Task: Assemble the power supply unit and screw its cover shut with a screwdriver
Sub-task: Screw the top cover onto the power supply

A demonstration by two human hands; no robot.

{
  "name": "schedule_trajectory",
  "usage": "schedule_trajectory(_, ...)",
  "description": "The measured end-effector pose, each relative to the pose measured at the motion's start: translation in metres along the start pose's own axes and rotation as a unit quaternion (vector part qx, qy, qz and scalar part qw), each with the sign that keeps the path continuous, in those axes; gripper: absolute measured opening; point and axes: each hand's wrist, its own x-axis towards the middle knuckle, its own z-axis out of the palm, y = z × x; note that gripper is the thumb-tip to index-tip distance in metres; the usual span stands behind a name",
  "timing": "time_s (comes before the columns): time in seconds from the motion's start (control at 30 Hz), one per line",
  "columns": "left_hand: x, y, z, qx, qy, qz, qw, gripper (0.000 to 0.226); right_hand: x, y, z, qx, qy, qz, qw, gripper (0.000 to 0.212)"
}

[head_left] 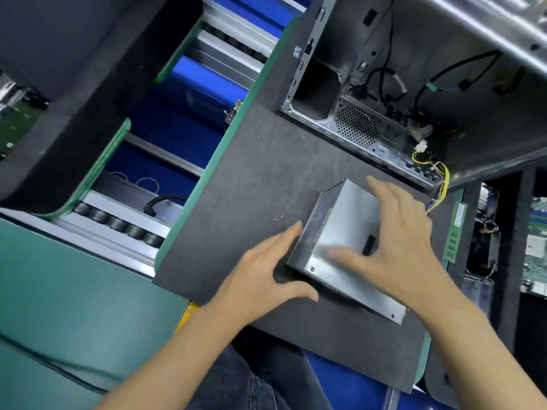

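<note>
The silver metal power supply unit [340,232] lies on the dark grey mat [260,173], its closed cover facing up. My left hand [266,273] rests against its left side with straight fingers, the thumb reaching along the near edge. My right hand [399,232] lies spread over the top of the box, fingers stretched along the far edge and the thumb pressed on the cover. Yellow and black wires [441,184] run from behind the unit toward the case. Two tiny screws [278,218] lie on the mat left of the box. No screwdriver is in view.
An open computer case [414,93] with loose cables stands at the back right of the mat. A green memory stick [455,232] lies at the right edge. A roller conveyor [124,226] with blue panels runs on the left; circuit boards [535,247] sit far right.
</note>
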Motion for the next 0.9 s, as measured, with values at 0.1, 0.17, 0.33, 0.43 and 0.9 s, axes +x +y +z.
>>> schedule_trajectory(0.1, -0.007, -0.001, 0.017, 0.001, 0.055, 0.036, 0.998, 0.085, -0.014, 0.004, -0.005, -0.063, -0.116, -0.019, 0.991, 0.149)
schedule_trajectory(0.17, -0.007, -0.001, 0.024, -0.004, 0.096, 0.049, 0.994, 0.072, -0.017, 0.008, -0.007, -0.109, -0.136, -0.024, 0.984, 0.151)
schedule_trajectory(0.33, -0.008, 0.004, 0.035, 0.021, 0.14, 0.076, 0.987, 0.054, -0.012, 0.006, -0.007, -0.078, -0.13, -0.028, 0.988, 0.139)
schedule_trajectory(0.43, -0.011, 0.005, 0.03, -0.01, 0.12, 0.064, 0.991, 0.056, -0.018, 0.012, -0.007, -0.043, -0.1, -0.036, 0.993, 0.139)
schedule_trajectory(0.9, 0.048, 0.085, 0.028, 0.025, -0.028, -0.192, 0.981, 0.065, -0.063, 0.024, 0.032, 0.358, 0.111, 0.339, 0.863, 0.028)
